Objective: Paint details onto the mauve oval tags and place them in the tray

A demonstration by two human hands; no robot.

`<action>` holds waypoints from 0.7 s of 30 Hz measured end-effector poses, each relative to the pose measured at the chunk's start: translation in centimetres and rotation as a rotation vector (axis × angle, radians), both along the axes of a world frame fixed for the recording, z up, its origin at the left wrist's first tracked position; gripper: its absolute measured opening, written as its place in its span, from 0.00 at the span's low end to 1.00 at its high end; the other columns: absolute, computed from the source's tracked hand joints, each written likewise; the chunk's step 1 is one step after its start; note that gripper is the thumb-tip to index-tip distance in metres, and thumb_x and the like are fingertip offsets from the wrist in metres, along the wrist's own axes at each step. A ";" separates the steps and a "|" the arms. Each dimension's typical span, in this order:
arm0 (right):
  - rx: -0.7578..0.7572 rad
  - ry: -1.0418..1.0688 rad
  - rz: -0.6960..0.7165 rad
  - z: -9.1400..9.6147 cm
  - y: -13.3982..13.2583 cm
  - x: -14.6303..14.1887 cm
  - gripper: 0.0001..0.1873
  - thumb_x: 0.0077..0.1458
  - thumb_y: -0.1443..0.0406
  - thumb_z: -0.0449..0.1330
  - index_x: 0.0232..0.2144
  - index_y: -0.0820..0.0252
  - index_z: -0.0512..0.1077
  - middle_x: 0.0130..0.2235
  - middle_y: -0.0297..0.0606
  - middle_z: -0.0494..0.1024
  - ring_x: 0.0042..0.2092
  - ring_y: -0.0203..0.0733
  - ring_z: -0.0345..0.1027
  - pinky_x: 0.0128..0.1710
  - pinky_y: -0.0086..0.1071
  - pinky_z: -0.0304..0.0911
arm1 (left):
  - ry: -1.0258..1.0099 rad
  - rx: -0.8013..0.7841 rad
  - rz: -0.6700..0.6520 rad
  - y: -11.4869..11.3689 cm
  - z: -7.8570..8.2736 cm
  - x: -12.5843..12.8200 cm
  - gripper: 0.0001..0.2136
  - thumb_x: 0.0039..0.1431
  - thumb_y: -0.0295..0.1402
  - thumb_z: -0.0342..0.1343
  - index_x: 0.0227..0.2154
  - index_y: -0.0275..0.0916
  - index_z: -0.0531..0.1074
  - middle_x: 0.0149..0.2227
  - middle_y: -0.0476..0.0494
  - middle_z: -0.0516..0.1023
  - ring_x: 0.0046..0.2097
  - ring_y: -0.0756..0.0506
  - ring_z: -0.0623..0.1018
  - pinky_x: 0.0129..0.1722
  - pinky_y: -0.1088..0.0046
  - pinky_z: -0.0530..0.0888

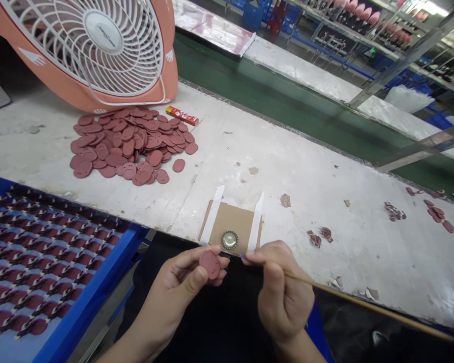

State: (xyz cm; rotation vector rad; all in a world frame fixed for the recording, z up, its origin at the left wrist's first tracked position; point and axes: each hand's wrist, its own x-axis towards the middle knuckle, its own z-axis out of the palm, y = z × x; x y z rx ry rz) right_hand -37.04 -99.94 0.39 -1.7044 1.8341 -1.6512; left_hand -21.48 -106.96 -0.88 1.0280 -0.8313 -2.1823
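My left hand (177, 287) pinches a flat dusky-red oval piece (209, 264) between thumb and fingers, just below a metal bottle cap (230, 240). The cap lies on a square of brown cardboard (232, 222), which is held to the white work table (306, 201) by strips of white tape (215, 214). My right hand (283, 287) grips a long thin bamboo stick (363, 302), and its purple-tinged tip reaches toward the oval piece. The hands nearly touch. A loose pile of matching red ovals (130, 143) lies to the far left.
A blue tray (98, 282) of red pieces in neat rows fills the lower left. A red-and-yellow tube box (182, 115) lies beside the pile. An orange fan (98, 40) stands behind them. Red scraps (435, 214) lie on the table's right side.
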 end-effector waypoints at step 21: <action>0.045 -0.103 0.137 1.3 0.2 0.9 0.12 0.70 0.67 0.48 0.41 0.60 0.72 0.34 0.35 0.76 0.35 0.36 0.69 0.37 0.32 0.65 | 0.018 -0.059 -0.045 0.0 -0.5 0.2 0.11 0.55 0.39 0.66 0.41 0.46 0.83 0.32 0.49 0.85 0.34 0.49 0.81 0.38 0.80 0.77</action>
